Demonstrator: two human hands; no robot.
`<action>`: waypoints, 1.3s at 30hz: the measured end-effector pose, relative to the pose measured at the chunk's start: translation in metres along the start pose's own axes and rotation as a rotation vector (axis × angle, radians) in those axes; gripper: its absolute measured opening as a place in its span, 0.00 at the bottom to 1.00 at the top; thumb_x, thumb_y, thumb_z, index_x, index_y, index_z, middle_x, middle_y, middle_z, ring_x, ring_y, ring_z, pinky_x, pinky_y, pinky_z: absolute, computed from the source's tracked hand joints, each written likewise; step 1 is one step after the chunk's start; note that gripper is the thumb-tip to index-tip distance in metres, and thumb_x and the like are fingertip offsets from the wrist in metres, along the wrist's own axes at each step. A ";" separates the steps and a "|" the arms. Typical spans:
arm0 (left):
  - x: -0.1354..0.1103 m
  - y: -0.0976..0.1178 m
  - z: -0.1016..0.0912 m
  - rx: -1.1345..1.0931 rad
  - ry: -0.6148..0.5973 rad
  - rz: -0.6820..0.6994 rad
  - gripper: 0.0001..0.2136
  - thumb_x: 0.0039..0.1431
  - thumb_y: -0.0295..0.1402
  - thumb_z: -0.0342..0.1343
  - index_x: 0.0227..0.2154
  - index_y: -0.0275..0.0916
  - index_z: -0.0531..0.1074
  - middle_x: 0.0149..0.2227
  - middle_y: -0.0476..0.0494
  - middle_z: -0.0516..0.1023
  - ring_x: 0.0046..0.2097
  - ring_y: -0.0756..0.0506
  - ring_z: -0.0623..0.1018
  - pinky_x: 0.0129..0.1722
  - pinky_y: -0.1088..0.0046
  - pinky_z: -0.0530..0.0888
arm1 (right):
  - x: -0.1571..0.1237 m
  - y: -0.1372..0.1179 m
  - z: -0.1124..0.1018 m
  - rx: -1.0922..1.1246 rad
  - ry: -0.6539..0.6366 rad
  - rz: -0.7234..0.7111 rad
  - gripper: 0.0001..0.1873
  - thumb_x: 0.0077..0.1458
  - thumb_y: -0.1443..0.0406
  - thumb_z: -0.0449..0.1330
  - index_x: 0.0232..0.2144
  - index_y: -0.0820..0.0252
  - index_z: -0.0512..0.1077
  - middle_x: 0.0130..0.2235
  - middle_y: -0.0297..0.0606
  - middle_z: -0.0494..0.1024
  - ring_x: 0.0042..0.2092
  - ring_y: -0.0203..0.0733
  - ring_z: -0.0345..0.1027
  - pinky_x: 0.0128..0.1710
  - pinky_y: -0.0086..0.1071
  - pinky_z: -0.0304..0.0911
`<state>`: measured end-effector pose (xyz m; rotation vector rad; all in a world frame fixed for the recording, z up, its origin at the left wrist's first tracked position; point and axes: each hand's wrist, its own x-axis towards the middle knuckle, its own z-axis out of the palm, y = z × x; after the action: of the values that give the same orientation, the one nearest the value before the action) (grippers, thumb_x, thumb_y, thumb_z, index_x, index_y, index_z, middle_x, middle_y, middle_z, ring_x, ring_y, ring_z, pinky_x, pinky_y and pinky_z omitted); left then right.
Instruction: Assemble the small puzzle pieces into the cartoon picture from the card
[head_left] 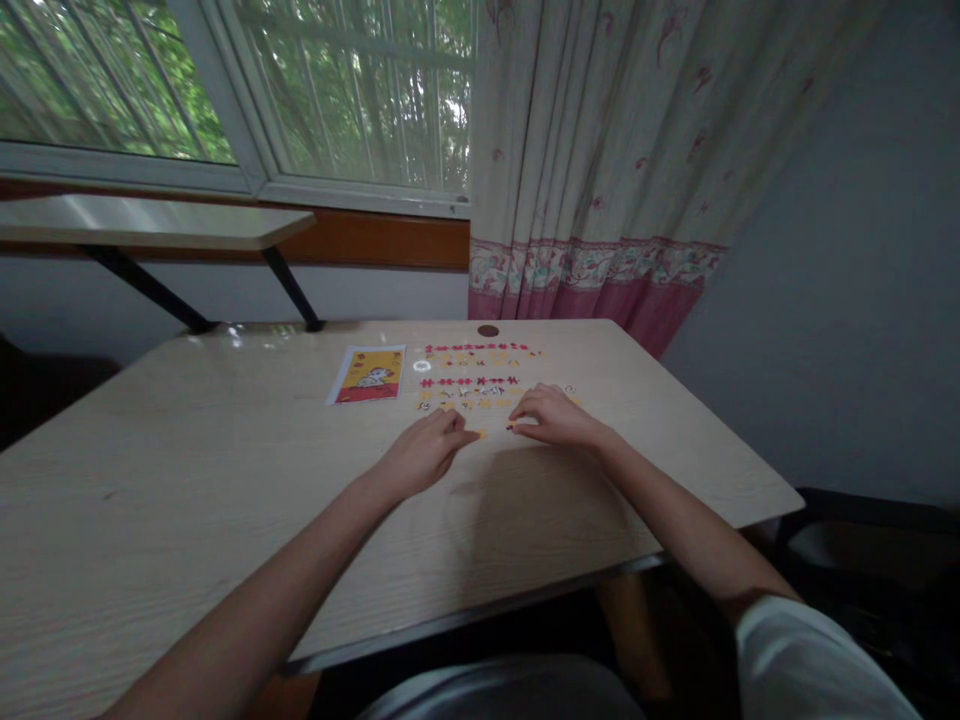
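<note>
My left hand (426,452) is just above the table (247,480), its thumb and fingers closed on a small yellow jigsaw piece (482,434). A short gap to the right, my right hand (553,416) pinches a small dark-and-yellow jigsaw piece (511,428) between thumb and forefinger. The two held pieces are apart. Just beyond my hands lie rows of loose jigsaw pieces: red ones (465,381) and, nearer me, yellow ones with dark marks (466,404). Part of the nearest row is hidden behind my fingers.
Left of the rows lies a picture sheet (369,376) with a white cartoon figure on yellow and red. A small white ring (422,366) sits beside it. Further back are another red row (476,348) and a brown round disc (488,330). A raised shelf (150,222) stands back left.
</note>
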<state>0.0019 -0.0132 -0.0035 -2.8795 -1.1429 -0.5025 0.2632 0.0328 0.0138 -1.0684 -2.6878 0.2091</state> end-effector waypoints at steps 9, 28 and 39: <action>-0.001 -0.001 0.001 -0.016 0.008 0.010 0.16 0.61 0.24 0.44 0.47 0.41 0.72 0.38 0.40 0.70 0.41 0.44 0.69 0.40 0.66 0.69 | 0.001 -0.004 0.003 0.065 0.003 -0.011 0.12 0.55 0.57 0.58 0.35 0.57 0.76 0.37 0.39 0.78 0.43 0.42 0.66 0.44 0.35 0.51; -0.001 -0.002 0.000 -0.049 0.035 0.006 0.16 0.61 0.24 0.45 0.47 0.41 0.71 0.40 0.40 0.69 0.42 0.44 0.70 0.41 0.65 0.69 | 0.002 0.000 0.004 0.071 -0.002 -0.041 0.12 0.55 0.57 0.58 0.36 0.58 0.76 0.37 0.39 0.78 0.42 0.41 0.67 0.43 0.33 0.53; -0.007 -0.019 -0.010 0.007 0.054 -0.081 0.14 0.58 0.24 0.46 0.40 0.39 0.74 0.38 0.40 0.68 0.40 0.44 0.70 0.40 0.66 0.69 | 0.004 0.008 0.003 0.264 0.064 0.003 0.11 0.52 0.60 0.61 0.35 0.62 0.76 0.35 0.40 0.78 0.38 0.37 0.69 0.41 0.30 0.58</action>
<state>-0.0185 -0.0046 0.0013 -2.8053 -1.2539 -0.5734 0.2642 0.0412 0.0096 -0.9812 -2.5142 0.5051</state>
